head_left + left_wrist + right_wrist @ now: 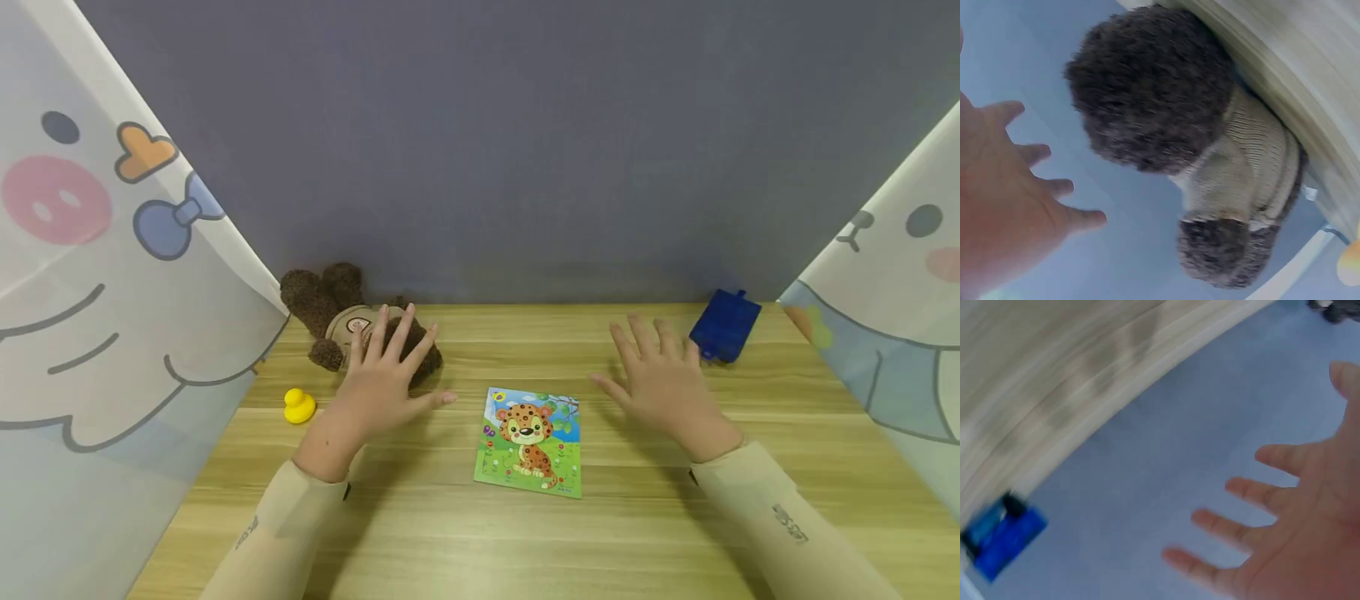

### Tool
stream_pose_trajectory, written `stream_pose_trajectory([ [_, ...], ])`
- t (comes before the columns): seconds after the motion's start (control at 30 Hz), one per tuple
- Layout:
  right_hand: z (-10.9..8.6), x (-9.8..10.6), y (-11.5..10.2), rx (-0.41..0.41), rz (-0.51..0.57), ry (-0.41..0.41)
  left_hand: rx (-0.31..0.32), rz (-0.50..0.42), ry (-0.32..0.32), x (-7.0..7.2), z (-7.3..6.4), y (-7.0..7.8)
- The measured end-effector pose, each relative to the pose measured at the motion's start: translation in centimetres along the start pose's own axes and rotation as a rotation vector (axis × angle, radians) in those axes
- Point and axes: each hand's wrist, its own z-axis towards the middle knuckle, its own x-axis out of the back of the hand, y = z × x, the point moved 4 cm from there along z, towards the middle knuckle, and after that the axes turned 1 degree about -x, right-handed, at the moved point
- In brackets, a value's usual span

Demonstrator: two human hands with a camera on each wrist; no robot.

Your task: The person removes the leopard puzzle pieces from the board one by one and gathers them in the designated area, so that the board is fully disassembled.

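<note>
L hand & R hand hung spread wide, empty; card lay flat btwn, face-up, prob. for viewing; bear at its 10 o'clock.

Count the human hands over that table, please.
2: the left hand, fingers spread, near the brown plush toy, and the right hand, fingers spread, near the blue object. The wrist views show these same hands.

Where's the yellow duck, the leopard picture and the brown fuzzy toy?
Yellow duck (299, 408): head view, on its body.
Leopard picture (527, 436): head view, on the leopard's face.
Brown fuzzy toy (1150, 90): left wrist view, on its round end.
</note>
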Motion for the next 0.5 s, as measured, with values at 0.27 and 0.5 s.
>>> stream_pose_trajectory([
  [0.27,1.0,0.2,-5.8,0.218,0.382,-0.114,-0.405,-0.096,-0.057,-1.6,-1.2,5.5],
  [0.5,2.9,-2.3,-9.3,0.254,0.584,-0.399,-0.569,-0.139,-0.322,-4.0,-2.0,9.3],
])
